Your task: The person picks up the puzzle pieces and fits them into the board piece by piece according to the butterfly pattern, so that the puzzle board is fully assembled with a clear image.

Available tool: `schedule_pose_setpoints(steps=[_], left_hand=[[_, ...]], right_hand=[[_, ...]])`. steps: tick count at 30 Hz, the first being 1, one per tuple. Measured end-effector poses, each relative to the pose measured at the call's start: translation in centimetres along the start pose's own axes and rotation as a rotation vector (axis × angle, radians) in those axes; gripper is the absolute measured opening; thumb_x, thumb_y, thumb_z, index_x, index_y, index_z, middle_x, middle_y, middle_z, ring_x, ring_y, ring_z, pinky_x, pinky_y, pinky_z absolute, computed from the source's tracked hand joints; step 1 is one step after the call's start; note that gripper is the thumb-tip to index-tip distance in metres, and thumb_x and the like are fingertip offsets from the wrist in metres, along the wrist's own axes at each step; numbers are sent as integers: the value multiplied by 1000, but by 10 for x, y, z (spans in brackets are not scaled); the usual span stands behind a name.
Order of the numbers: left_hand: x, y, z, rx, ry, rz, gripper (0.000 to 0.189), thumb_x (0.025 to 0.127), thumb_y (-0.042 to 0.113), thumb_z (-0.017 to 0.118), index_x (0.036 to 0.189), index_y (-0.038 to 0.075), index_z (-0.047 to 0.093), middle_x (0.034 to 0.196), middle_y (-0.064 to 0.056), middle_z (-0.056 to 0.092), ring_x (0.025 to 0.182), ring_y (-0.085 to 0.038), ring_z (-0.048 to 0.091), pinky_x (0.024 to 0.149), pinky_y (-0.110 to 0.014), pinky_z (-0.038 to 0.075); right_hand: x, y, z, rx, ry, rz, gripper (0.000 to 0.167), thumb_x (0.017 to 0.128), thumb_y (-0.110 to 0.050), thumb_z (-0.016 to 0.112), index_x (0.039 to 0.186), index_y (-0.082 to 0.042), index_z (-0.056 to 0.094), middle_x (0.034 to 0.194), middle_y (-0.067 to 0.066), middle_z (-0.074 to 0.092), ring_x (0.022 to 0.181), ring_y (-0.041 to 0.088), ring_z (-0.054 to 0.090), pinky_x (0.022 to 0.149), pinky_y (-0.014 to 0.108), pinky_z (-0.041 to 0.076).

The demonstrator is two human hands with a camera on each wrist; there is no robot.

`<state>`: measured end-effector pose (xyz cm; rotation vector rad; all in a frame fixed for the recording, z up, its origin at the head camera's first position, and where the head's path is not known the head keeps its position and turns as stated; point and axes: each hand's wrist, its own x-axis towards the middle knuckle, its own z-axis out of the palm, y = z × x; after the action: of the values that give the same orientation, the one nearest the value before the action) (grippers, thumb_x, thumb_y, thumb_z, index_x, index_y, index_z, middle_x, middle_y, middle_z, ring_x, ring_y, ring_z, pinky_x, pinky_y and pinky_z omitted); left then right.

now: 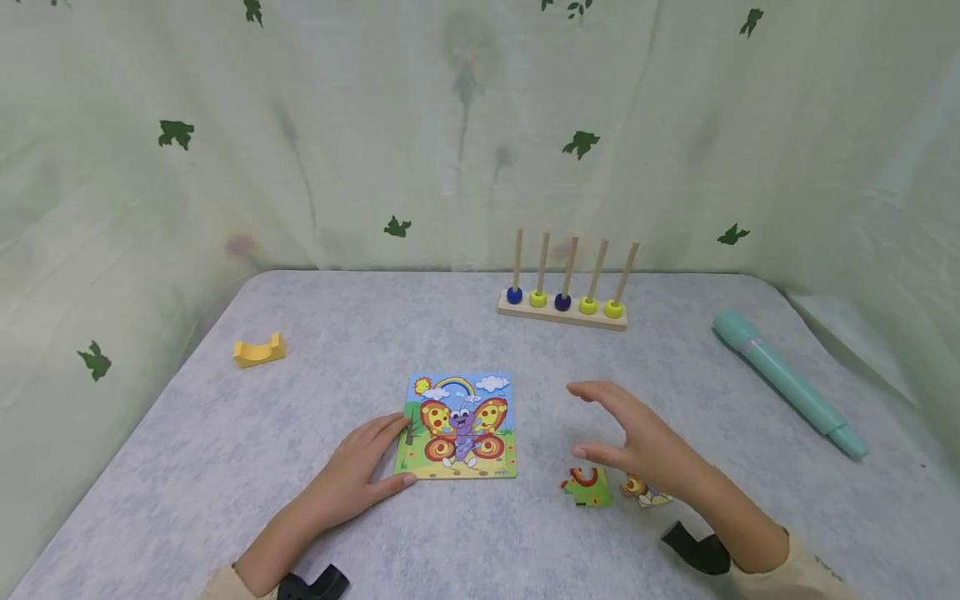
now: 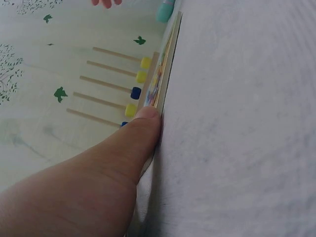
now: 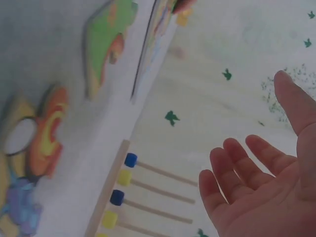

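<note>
A square butterfly picture puzzle (image 1: 463,425) lies flat on the table. My left hand (image 1: 360,468) rests at its lower left corner, fingertips on the left edge and thumb along the bottom edge; the left wrist view shows the thumb (image 2: 133,138) touching the board's side. Raised over the table right of the board is my right hand (image 1: 637,429), fingers and thumb apart with nothing between them. Below it lie a green puzzle piece (image 1: 589,490) and another piece with orange and purple print (image 1: 648,493), partly hidden by the right hand.
At the back stands a wooden peg stand (image 1: 562,312) with blue and yellow beads on upright rods. A yellow curved block (image 1: 259,351) sits at the left, and a teal microphone-shaped object (image 1: 791,383) lies at the right. A patterned curtain (image 1: 465,142) hangs behind the table.
</note>
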<state>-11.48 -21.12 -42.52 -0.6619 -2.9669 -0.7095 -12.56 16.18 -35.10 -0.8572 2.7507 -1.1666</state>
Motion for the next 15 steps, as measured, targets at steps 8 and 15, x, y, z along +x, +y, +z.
schedule_pose_setpoints(steps=[8, 15], left_hand=[[0, 1, 0, -4, -9, -4, 76, 82, 56, 54, 138, 9, 35, 139, -9, 33, 127, -30, 27, 99, -51, 23], [0, 0, -1, -8, -10, -3, 75, 82, 53, 56, 138, 8, 34, 139, -9, 33, 127, -30, 27, 100, -51, 22]], right_hand=[[-27, 26, 8, 12, -88, 37, 68, 75, -33, 71, 133, -12, 40, 130, 2, 41, 111, 25, 45, 83, 43, 44], [-35, 39, 13, 0, -253, 75, 65, 75, -36, 70, 131, -15, 43, 128, -2, 42, 109, 18, 45, 87, 34, 42]])
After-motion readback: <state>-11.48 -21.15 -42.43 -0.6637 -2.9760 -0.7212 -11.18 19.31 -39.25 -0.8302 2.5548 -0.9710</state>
